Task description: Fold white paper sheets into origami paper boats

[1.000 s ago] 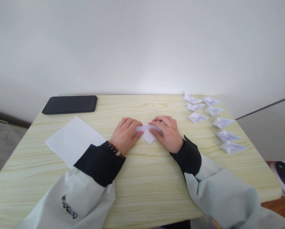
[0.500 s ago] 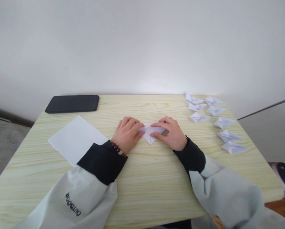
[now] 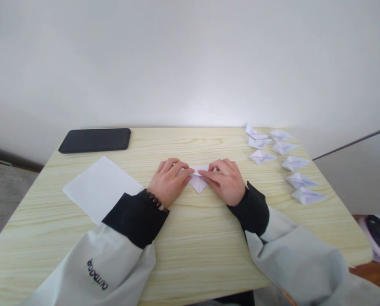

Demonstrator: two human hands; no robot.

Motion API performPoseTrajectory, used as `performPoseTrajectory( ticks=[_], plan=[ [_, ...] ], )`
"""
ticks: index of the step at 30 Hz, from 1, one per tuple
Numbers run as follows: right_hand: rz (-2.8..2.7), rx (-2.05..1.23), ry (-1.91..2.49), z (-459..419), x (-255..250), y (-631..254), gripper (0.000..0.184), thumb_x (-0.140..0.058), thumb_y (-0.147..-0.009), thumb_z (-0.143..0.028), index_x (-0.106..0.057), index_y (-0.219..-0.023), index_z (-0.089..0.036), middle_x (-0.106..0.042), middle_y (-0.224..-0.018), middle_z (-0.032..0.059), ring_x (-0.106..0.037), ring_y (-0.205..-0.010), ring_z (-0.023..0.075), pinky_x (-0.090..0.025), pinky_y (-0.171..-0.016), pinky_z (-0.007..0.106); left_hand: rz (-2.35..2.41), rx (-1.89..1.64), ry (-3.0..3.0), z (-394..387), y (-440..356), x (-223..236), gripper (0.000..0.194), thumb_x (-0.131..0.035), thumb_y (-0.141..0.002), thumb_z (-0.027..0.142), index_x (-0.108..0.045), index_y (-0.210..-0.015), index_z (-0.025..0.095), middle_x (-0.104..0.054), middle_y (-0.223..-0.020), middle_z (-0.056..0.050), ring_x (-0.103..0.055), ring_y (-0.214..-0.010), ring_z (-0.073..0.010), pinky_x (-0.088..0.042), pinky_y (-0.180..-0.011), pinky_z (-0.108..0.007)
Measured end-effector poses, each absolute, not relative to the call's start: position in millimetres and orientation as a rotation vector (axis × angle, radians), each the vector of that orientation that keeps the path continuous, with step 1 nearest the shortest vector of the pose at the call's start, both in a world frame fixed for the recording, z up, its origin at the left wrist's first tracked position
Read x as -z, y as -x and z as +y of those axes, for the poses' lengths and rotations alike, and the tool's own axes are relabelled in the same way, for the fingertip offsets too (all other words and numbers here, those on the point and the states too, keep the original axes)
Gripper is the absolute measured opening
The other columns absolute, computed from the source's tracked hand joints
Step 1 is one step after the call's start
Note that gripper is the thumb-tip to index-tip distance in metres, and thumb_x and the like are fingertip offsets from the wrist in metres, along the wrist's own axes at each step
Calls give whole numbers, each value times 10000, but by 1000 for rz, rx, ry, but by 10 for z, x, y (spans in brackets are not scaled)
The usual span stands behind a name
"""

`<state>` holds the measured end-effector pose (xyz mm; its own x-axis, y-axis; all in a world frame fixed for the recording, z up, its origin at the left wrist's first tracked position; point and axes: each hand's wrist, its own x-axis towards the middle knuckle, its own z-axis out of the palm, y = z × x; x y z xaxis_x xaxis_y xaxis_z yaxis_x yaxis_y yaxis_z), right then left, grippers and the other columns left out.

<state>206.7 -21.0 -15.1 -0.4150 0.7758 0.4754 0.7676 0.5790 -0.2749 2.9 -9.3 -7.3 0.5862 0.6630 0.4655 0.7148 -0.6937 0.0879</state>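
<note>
While both hands press down at the middle of the table (image 3: pixel 190 255), the small white paper piece (image 3: pixel 198 182) lies flat between them, its point aimed at six o'clock toward the person. Left hand (image 3: pixel 169 182) comes in from nine o'clock, fingers curled loosely over the paper's left flap, fingertips pinning it to the wood. Right hand (image 3: pixel 227 182) mirrors it from three o'clock, index finger stretched along the top fold so the two forefingers nearly meet at the centre. Neither hand lifts or pinches the piece as far as I can see; they hold it down flat, though the folds underneath are mostly hidden by the fingers, so which crease is being set I cannot tell.

How far along? Over at two o'clock sits a cluster of finished folded shapes (image 3: pixel 283 163), about eight of them, laid in two loose rows and well apart from the hands. This one looks partway, I'd judge: a triangle with a top band, not yet matching those pointed forms. At ten o'clock a plain white sheet (image 3: pixel 97 187) lies unfolded, near the left sleeve (image 3: pixel 135 216), and beyond it at eleven o'clock a dark phone (image 3: pixel 94 140) rests face up by the table's far edge.
</note>
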Motion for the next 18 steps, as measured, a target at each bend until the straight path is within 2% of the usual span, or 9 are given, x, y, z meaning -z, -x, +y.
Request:
performPoseTrajectory(
  ticks=[6, 11, 18],
  plan=[
    [-2391, 82, 1230, -334, 93, -2096, 251, -469, -892, -247, -641, -1074, -273, -605, -978, 53, -475, -922, 197, -331, -776, 355, -1076, 687, 2627, -193, -50, 90, 225, -446, -879, 141, -640, -987, 177, -660, -938, -74, -541, -880, -207, -461, -766, -358],
    [-2433, 96, 1235, -371, 87, -2111, 276, -460, -888, -305, -624, -1105, -255, -595, -1021, 60, -466, -959, 213, -319, -808, 378, -1039, 686, 2585, -258, -62, 95, 236, -431, -878, 115, -629, -1005, 136, -661, -948, -89, -553, -880, -227, -451, -771, -368],
    [-2448, 97, 1272, -408, 73, -2110, 323, -448, -889, -376, -611, -1140, -253, -588, -1040, 73, -468, -957, 227, -333, -806, 387, -1074, 582, 2588, -317, -104, 36, 278, -384, -874, 85, -627, -996, 147, -666, -902, -81, -576, -839, -214, -428, -831, -405]
  ],
)
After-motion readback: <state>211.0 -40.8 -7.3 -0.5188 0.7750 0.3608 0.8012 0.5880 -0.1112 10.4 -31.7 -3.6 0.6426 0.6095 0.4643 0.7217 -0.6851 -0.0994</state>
